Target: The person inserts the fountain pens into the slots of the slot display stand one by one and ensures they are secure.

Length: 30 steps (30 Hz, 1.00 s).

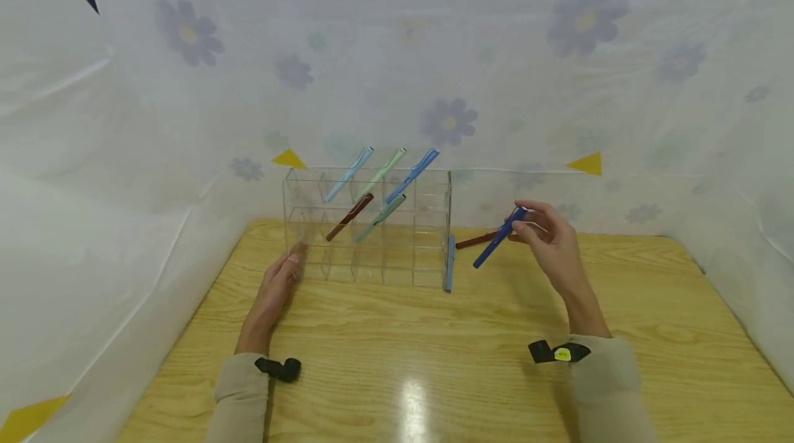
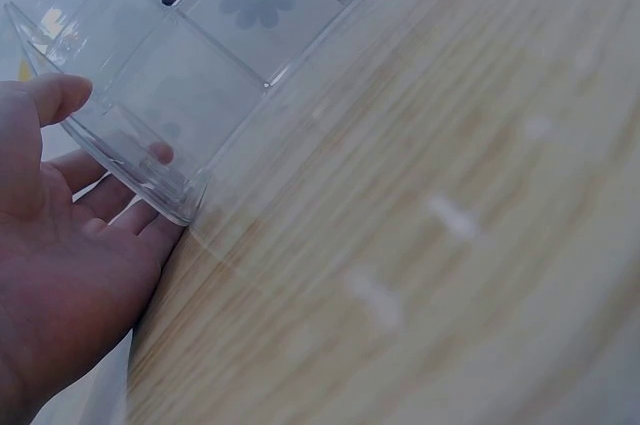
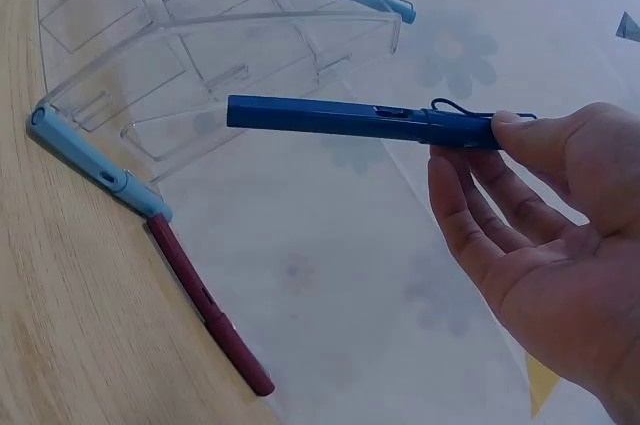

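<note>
A clear plastic rack (image 1: 397,267) with rows of compartments stands on the table. My left hand (image 1: 277,286) rests against its left side; in the left wrist view the fingers (image 2: 105,190) lie behind the side panel and the thumb is by its edge. My right hand (image 1: 548,243) pinches a dark blue pen (image 3: 330,120) near its clip end, raised to the right of the rack. Light blue (image 1: 350,173), light green (image 1: 381,173) and blue (image 1: 413,176) pens lean in the top row. Below them are a dark red pen (image 1: 350,216) and a green pen (image 1: 381,217).
Beside the rack's right end, a light blue pen (image 3: 100,165) lies on the wooden table (image 1: 384,340). Another dark red pen (image 3: 210,305) lies close to its end. A flower-patterned white sheet (image 1: 509,71) hangs behind the table.
</note>
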Tool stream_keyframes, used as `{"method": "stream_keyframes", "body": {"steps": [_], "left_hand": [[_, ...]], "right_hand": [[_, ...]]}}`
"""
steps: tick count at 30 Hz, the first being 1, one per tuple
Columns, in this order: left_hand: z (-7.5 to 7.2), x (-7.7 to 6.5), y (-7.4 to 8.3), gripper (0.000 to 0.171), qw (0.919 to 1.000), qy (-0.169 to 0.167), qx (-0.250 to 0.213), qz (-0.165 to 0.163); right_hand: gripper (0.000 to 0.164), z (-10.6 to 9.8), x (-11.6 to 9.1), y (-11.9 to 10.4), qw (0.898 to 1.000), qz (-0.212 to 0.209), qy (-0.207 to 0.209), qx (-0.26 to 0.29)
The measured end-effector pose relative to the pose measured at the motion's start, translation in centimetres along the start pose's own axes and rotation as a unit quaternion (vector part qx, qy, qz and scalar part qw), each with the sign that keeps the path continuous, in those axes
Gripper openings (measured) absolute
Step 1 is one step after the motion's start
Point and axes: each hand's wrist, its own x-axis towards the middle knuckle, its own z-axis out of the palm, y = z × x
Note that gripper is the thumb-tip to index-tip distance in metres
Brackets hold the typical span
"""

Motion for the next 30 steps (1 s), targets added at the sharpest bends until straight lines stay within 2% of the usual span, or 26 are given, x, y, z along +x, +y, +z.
{"method": "stream_keyframes", "body": {"steps": [5, 15, 18, 25, 30], "left_hand": [[0.0, 0.1, 0.0, 0.063, 1.0, -0.004, -0.004, 0.003], [-0.1, -0.1, 0.2, 0.063, 1.0, -0.003, 0.003, -0.003], [0.0, 0.0, 0.1, 0.062, 1.0, -0.004, 0.004, -0.001], [0.0, 0.0, 0.1, 0.061, 1.0, -0.003, 0.005, -0.003], [0.1, -0.1, 0.1, 0.062, 0.9999, -0.005, 0.012, -0.003]], "right_hand": [[0.038, 1.3, 0.4, -0.7, 0.999, -0.012, 0.016, 0.047], [0.033, 4.1, 2.0, -1.8, 0.993, -0.048, 0.061, 0.086], [0.033, 4.6, 2.6, -2.2, 0.993, -0.06, 0.068, 0.079], [0.033, 5.9, 3.6, -3.2, 0.993, -0.075, 0.089, 0.017], [0.032, 6.8, 4.2, -3.6, 0.993, -0.076, 0.091, 0.002]]}}
